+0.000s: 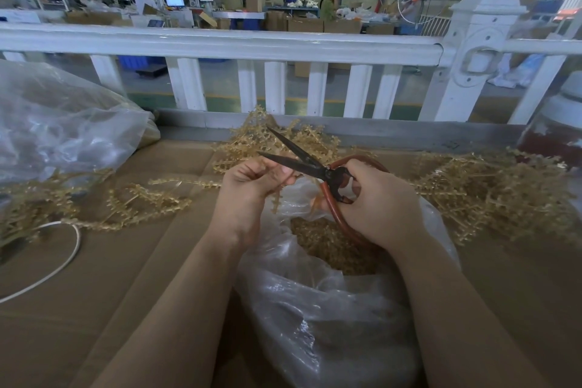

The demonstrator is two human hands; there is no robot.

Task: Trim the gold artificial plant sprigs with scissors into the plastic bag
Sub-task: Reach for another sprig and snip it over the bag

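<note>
On the cardboard surface [94,261] before a white railing [220,44], right hand [374,208] gripped open-bladed scissors [302,161], left hand [248,186] pinched a gold sprig [277,198] above the plastic bag [315,309], factory floor beyond.

Plastic bag [330,309] sits below both hands; loose sprigs [491,189] lie right of the right hand [378,201], more left of the left hand [248,186], railing [220,44] beyond.

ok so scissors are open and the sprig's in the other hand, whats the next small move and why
Probably close the scissors on the gold sprig. The right hand grips the red handles with the blades apart, the left hand pinches the sprig by the blades, and both sit over the open plastic bag, so the cut piece should drop in.
</note>
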